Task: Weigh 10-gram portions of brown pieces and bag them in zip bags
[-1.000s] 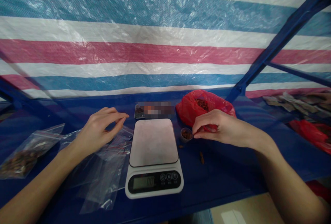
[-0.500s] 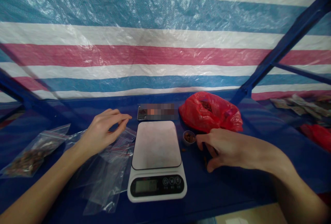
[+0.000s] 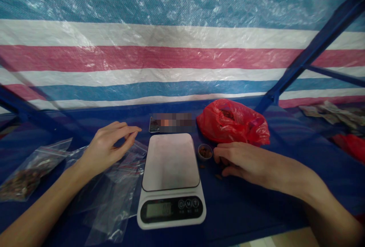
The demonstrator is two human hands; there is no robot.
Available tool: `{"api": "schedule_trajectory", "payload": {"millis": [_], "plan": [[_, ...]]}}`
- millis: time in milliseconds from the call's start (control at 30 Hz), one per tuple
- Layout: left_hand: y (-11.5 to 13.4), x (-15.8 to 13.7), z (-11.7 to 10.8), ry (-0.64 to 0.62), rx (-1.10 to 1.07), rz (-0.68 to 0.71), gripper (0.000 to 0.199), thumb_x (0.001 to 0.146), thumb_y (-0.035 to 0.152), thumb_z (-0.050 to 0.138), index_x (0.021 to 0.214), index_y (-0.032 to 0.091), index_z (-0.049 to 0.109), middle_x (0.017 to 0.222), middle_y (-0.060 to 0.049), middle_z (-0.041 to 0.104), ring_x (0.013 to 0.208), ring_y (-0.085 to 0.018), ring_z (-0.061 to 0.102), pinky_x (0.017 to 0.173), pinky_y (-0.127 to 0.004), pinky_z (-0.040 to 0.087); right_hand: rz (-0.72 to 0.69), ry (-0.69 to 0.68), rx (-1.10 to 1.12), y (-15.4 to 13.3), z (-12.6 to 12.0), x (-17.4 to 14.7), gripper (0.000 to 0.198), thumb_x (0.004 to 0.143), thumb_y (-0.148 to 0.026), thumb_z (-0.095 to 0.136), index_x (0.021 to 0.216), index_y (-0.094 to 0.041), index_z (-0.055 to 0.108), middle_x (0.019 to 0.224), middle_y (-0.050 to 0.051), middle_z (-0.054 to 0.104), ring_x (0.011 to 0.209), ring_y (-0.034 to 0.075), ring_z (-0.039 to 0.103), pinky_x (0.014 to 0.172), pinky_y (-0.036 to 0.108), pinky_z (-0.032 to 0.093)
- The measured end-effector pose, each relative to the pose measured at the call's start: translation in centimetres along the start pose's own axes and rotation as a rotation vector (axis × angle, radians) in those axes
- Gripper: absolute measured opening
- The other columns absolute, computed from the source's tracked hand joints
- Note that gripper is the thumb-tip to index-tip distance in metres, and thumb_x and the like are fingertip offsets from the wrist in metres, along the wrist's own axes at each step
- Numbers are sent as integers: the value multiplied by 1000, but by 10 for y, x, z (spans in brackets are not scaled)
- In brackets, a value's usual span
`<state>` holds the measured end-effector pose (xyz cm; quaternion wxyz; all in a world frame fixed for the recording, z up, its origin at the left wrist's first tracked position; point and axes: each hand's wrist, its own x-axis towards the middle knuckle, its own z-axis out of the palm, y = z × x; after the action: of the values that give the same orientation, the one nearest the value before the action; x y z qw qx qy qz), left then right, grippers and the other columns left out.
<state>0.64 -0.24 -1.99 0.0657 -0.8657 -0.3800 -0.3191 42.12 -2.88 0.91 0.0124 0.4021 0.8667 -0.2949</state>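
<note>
My right hand (image 3: 242, 163) is low over the blue table, its fingers curled down and the thumb drawn in beneath them. Whatever sits between those fingertips is hidden. Just left of it stands a small clear cup (image 3: 205, 152) holding brown pieces. Loose brown pieces (image 3: 218, 176) lie by the thumb and the cup. My left hand (image 3: 110, 142) hovers above flat clear zip bags (image 3: 114, 197), thumb and forefinger pinched together with nothing visible between them. Between the hands sits a white kitchen scale (image 3: 171, 163), its platform bare.
Behind the right hand rests a red plastic bag (image 3: 234, 123), its mouth showing brown pieces. A zip bag of brown pieces (image 3: 25, 176) lies at far left. Behind the scale is a partly blurred phone-like object (image 3: 154, 124). A blue frame bar (image 3: 310, 51) slants up on the right.
The right hand's thumb and fingers have come closer together beside the cup, and a brown piece now shows left of the thumb. My left hand keeps its pinch. The view has shifted slightly.
</note>
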Motion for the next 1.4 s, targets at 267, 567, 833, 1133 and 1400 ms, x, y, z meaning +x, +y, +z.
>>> {"api": "schedule_trajectory", "payload": {"millis": [267, 567, 833, 1133, 1400], "plan": [[5, 2, -3, 3, -27, 2, 15, 101, 18, 62, 108, 15, 75, 93, -3, 79, 77, -15, 70, 77, -30, 52, -72, 22, -38, -3, -7, 1, 15, 98, -9, 57, 91, -20, 66, 93, 2, 70, 81, 17, 64, 72, 27, 48], [8, 3, -2, 6, -39, -23, 19, 102, 24, 60, 107, 17, 77, 88, -3, 79, 75, -16, 69, 72, -29, 52, -339, 446, -12, -16, -22, 13, 6, 102, -20, 65, 101, -20, 72, 96, 3, 75, 85, 14, 70, 77, 25, 51], [9, 4, -4, 10, -53, -16, 19, 102, 23, 59, 107, 16, 76, 89, -3, 79, 75, -15, 70, 75, -30, 53, -175, 115, 140, -16, -24, 9, 18, 100, -32, 69, 89, -18, 72, 83, 1, 71, 71, 13, 65, 64, 23, 47], [6, 2, -1, 0, -31, 3, 17, 102, 20, 61, 110, 15, 75, 91, -3, 78, 76, -15, 70, 75, -30, 52, 107, -194, 62, -17, -11, 14, 17, 83, -26, 87, 90, -18, 74, 72, -4, 65, 64, 12, 60, 54, 22, 37], [6, 3, -1, -18, -35, -6, 18, 103, 22, 60, 109, 16, 75, 90, -3, 77, 76, -16, 69, 74, -29, 51, -17, -128, 21, -15, -11, 14, 3, 92, -18, 73, 90, -18, 75, 81, 1, 71, 70, 14, 63, 60, 23, 41]]}}
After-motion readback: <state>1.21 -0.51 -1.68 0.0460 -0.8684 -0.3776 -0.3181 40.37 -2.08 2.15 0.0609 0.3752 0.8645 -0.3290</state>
